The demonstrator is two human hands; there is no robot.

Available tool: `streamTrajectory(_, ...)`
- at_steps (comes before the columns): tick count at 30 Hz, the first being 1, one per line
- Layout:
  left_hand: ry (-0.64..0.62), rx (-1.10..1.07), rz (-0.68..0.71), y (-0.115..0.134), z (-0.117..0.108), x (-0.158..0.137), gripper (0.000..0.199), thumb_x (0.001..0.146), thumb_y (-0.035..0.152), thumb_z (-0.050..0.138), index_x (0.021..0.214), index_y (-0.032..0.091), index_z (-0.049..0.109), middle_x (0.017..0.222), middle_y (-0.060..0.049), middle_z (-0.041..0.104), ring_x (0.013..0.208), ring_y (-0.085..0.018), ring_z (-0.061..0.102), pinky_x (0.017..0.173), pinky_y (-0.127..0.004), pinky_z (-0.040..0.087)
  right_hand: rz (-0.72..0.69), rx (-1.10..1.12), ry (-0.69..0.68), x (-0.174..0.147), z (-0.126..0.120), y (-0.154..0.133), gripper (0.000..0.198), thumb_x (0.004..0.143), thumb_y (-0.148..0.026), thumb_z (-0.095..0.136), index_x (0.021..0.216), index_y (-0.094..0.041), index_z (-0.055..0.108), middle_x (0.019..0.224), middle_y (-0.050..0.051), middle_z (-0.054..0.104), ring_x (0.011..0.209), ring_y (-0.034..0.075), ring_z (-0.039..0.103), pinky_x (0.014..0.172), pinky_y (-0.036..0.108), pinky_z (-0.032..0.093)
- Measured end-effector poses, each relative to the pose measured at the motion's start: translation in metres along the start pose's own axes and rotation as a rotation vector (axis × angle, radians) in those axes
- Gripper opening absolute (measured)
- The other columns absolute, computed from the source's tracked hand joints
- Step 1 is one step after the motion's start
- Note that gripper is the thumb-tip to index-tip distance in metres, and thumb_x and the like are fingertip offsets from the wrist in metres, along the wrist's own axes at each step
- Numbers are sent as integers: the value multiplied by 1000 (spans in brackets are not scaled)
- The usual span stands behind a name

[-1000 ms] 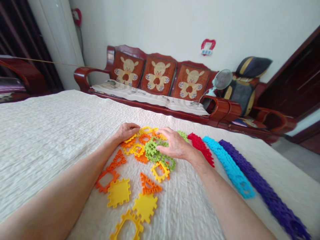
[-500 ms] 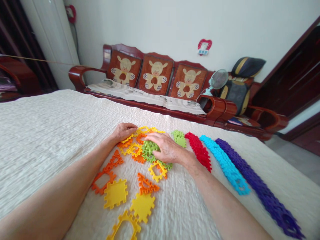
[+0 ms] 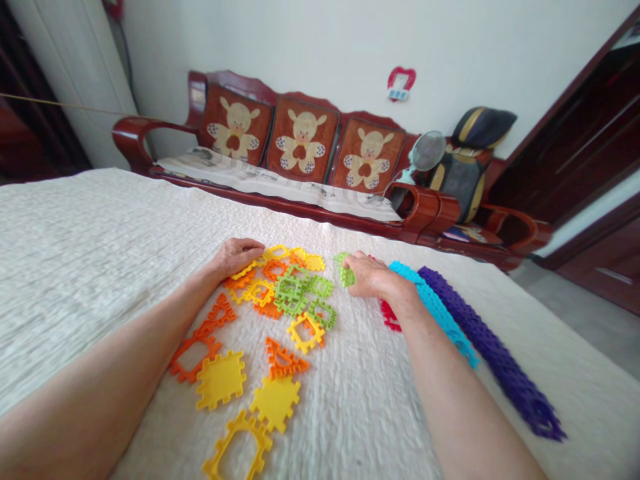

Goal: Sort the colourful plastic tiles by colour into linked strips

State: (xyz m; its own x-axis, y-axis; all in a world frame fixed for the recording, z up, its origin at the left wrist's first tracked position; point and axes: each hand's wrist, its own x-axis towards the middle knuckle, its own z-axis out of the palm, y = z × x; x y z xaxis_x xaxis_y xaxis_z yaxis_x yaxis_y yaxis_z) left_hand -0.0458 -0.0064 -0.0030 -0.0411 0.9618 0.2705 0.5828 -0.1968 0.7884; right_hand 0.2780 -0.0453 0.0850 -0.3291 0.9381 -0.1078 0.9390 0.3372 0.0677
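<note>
Before you, on the white quilted cover, the yellow, orange and green toothed plastic tiles lie leftmost; rightward follow a green tile strip, a red tile strip, a cyan tile strip and a purple tile strip. Beyond stands the dark-red wooden sofa.

A plain pale wall spans the top of the frame, bearing a red heart-shaped ornament. Below stands a glossy reddish-brown wooden sofa with three square brown cushions showing cream animal figures. At centre right is a round pale-green fan; a dark reddish-brown wooden door and smooth grey floor fill the right side. Dark curtain-like fabric hangs upper left.
</note>
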Motion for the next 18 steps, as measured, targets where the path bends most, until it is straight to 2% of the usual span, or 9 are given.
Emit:
streamTrajectory(4,2,-8,-7,-2,1,1,43,67,50,59,88,18,77,80,-4,75,78,-21,66,70,-26,51,56,-37,1,-2,0,-1,46,67,-14,63,112,-21,58,117,11,54,111,30,54,94,47,40)
streamTrajectory(7,-3,-15,-8,-1,0,0,43,67,50,59,88,18,77,82,-4,76,80,-22,66,71,-27,51,37,-20,41,-2,0,1,54,66,-19,66,119,-21,55,120,12,50,115,32,52,96,48,39)
streamTrajectory(10,-1,4,-10,4,-1,-2,41,66,49,58,87,18,78,84,-4,76,81,-23,67,73,-28,51,-77,57,71,-2,-1,-2,59,67,-22,68,124,-23,52,122,11,51,115,29,52,97,44,41)
streamTrajectory(14,-11,16,-2,10,-3,-4,44,67,49,56,89,17,77,84,-5,76,82,-23,67,73,-28,51,-336,177,52,-2,0,-19,44,73,-19,64,116,-24,58,117,7,59,109,23,56,94,36,43)
streamTrajectory(16,-14,8,0,11,-3,-5,44,67,49,56,90,17,77,84,-5,76,82,-23,67,72,-28,51,-349,178,45,-2,3,-30,40,75,-20,63,115,-23,60,116,7,62,107,24,58,94,37,43)
streamTrajectory(18,-10,5,-4,12,-3,-5,43,67,48,56,89,18,77,84,-4,76,83,-23,66,73,-28,51,-304,148,43,-1,7,-39,41,76,-25,65,117,-23,61,119,9,62,110,27,57,96,42,42)
